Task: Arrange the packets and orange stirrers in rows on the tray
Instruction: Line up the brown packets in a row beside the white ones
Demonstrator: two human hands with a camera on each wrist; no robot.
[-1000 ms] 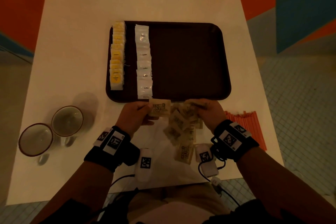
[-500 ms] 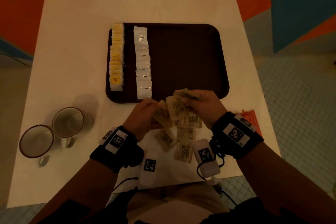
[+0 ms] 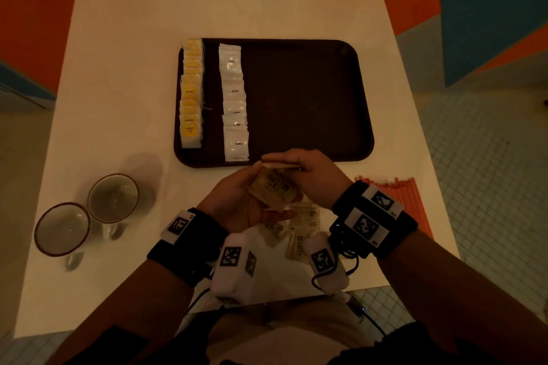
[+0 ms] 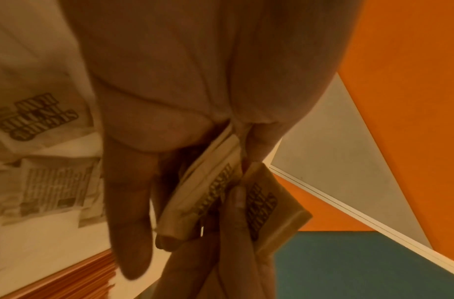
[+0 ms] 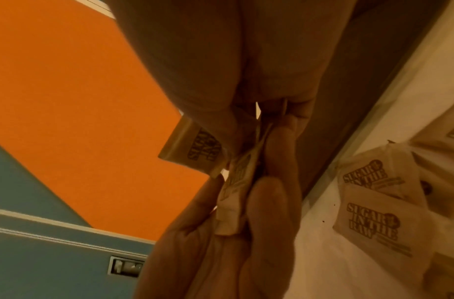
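Just in front of the near rim of the dark brown tray [image 3: 311, 92], both hands meet above the table. My left hand [image 3: 252, 184] lies palm up and grips a small stack of brown sugar packets [image 3: 274, 190]. My right hand [image 3: 286, 161] pinches more sugar packets [image 3: 278, 165] edge-on above that stack. The wrist views show the held packets [image 4: 208, 194] [image 5: 195, 149] squeezed between fingers of both hands. A row of yellow packets [image 3: 191, 95] and a row of white coffee packets [image 3: 235, 104] lie on the tray's left side. Orange stirrers [image 3: 397, 201] lie on the table to the right.
Loose sugar packets [image 3: 302, 225] [image 5: 369, 218] lie on the white table [image 3: 118, 68] under my wrists. Two cups [image 3: 113, 197] [image 3: 61, 229] stand at the near left. The table's edges are close on the right and toward me.
Both hands have closed together and lifted. The fanned sugar packets are now gathered into a stack in my left palm, with my right hand on top near the tray rim.
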